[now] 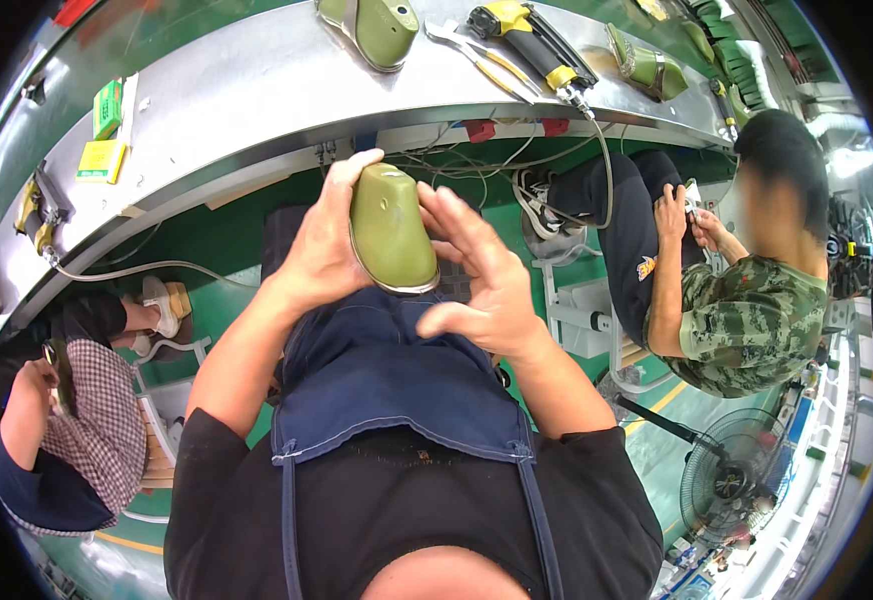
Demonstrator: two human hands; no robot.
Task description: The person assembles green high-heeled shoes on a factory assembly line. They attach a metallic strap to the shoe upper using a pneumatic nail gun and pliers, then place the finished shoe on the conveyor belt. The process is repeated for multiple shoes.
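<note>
I hold a green shoe last (pixel 393 225) in front of my apron, its broad rounded end toward me and a small hole showing in its upper face. My left hand (pixel 329 235) grips it along the left side, the thumb reaching up to its far end. My right hand (pixel 477 270) is at its right side with the fingers stretched and the thumb well apart. The fingertips come close to the last; whether they touch it I cannot tell. A pale edge runs along the near underside of the last.
Ahead curves a metal bench (pixel 227 95). On it lie another green last (pixel 377 30), pincers (pixel 482 60), a yellow-black air stapler (pixel 537 45) with its hose, a strapped last (pixel 649 68) and small boxes (pixel 104 160). Co-workers sit at left (pixel 87 420) and right (pixel 747 310); a fan (pixel 732 480) stands behind right.
</note>
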